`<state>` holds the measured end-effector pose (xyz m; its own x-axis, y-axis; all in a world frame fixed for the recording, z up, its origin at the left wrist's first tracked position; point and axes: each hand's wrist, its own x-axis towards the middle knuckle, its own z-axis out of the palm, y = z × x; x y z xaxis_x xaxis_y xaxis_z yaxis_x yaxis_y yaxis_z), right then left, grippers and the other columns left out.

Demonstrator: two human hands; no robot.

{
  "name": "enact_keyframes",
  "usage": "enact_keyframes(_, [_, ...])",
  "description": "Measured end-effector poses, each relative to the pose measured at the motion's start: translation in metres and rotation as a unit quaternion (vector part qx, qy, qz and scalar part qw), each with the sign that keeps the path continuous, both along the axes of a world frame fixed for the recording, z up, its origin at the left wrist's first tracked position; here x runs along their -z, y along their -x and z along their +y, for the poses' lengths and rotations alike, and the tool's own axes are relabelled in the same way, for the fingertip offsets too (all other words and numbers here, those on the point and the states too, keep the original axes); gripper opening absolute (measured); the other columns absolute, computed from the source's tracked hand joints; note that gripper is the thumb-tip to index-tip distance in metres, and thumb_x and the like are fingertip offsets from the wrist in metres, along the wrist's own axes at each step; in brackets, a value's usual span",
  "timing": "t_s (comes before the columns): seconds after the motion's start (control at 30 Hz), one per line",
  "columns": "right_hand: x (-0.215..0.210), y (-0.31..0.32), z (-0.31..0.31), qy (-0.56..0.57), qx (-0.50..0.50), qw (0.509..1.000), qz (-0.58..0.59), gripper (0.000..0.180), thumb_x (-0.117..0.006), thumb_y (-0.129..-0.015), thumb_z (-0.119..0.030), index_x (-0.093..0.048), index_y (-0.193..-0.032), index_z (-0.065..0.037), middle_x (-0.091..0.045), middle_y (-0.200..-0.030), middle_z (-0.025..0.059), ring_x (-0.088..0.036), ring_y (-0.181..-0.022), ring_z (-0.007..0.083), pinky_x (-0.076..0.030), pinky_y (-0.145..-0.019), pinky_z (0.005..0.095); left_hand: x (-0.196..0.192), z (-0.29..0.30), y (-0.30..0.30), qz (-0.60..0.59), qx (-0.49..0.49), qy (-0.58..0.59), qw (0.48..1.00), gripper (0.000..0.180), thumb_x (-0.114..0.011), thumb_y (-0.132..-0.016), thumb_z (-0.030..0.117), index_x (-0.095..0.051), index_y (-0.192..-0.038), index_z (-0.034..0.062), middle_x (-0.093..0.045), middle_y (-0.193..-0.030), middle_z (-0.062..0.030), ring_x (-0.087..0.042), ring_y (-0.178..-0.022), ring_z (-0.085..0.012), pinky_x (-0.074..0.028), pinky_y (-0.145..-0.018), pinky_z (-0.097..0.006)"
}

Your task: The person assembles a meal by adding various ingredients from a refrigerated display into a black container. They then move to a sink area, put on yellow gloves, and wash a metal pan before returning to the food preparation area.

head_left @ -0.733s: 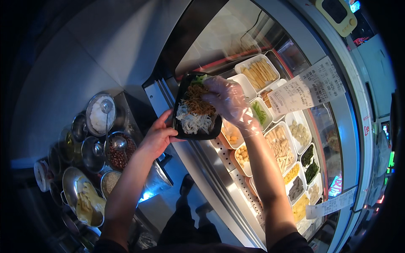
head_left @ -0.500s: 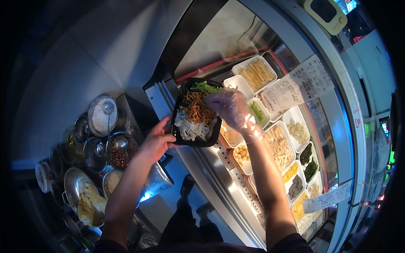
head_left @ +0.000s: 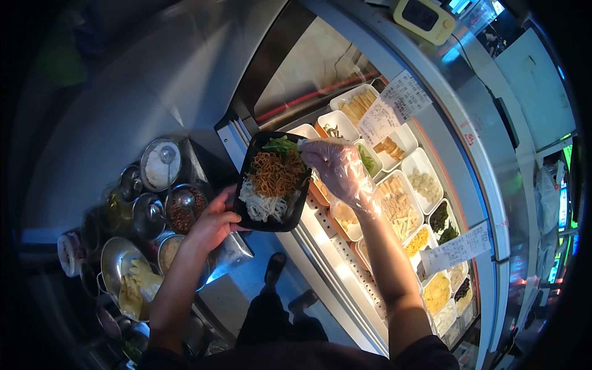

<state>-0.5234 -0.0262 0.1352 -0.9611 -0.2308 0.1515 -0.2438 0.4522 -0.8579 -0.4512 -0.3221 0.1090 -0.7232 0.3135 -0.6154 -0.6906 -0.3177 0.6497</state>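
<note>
My left hand (head_left: 213,223) grips a black plastic food container (head_left: 295,217) by its left edge, thumb over the rim. Inside it lie green vegetables (head_left: 280,145) at the far end, brown thin crispy-looking strands (head_left: 277,174) in the middle and white noodles (head_left: 261,203) at the near end. My right hand (head_left: 340,169), in a clear plastic glove, is at the container's far right edge. Its fingers are bunched together, pointing at the greens; whatever they hold, if anything, is hidden.
To the right, a lit display case (head_left: 364,290) holds white trays of toppings, including yellow corn (head_left: 417,242). Paper slips (head_left: 394,106) hang over it. On the left stand metal bowls (head_left: 126,253), one with a yellow glove (head_left: 143,280), others with ladles. A yellow timer (head_left: 425,21) sits above.
The view has shifted, and the container now appears lower and slightly left. My right hand stays by its far right edge, fingers still bunched.
</note>
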Motion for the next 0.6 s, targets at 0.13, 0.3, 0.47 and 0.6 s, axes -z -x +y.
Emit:
enact_keyframes(0.13, [-0.024, -0.023, 0.001, 0.052, -0.031, 0.998, -0.021, 0.019, -0.066, -0.088, -0.001, -0.071, -0.106, -0.002, -0.072, -0.1, 0.0108, -0.07, -0.086, 0.0188, -0.056, -0.076, 0.0327, -0.022, -0.011, -0.024, 0.025, -0.018, -0.042, 0.999, 0.076, -0.048, -0.078, -0.017, -0.033, -0.148, 0.0096, -0.058, -0.125, -0.0178, -0.065, -0.108, -0.0307, -0.06, -0.087, -0.043])
enact_keyframes(0.3, [-0.051, -0.026, -0.001, 0.07, -0.084, 0.993, 0.032, 0.02, -0.068, -0.087, 0.002, -0.07, -0.106, -0.001, -0.071, -0.103, 0.0119, -0.069, -0.093, 0.0176, -0.058, -0.08, 0.0312, -0.048, -0.02, -0.043, 0.035, -0.028, -0.036, 0.998, 0.075, -0.047, -0.078, -0.017, -0.035, -0.147, 0.0086, -0.058, -0.126, -0.0182, -0.066, -0.106, -0.0304, -0.061, -0.086, -0.041])
enact_keyframes(0.47, [-0.082, -0.055, 0.0, -0.028, -0.039, 0.999, -0.006, 0.024, -0.076, -0.082, -0.008, -0.071, -0.104, -0.003, -0.072, -0.095, 0.0119, -0.069, -0.079, 0.0167, -0.057, -0.071, 0.0308, -0.07, -0.026, -0.056, 0.046, -0.04, -0.054, 0.997, 0.074, -0.047, -0.079, -0.017, -0.035, -0.147, 0.0072, -0.058, -0.125, -0.018, -0.067, -0.103, -0.0288, -0.061, -0.085, -0.04])
enact_keyframes(0.6, [-0.065, -0.068, -0.012, -0.013, -0.034, 0.999, 0.016, 0.017, -0.074, -0.077, -0.003, -0.072, -0.094, -0.002, -0.071, -0.083, 0.0145, -0.069, -0.073, 0.0218, -0.055, -0.069, 0.032, -0.088, -0.029, -0.063, 0.064, -0.041, -0.038, 0.996, 0.073, -0.049, -0.079, -0.016, -0.035, -0.147, 0.007, -0.058, -0.125, -0.0176, -0.068, -0.101, -0.0283, -0.062, -0.083, -0.04])
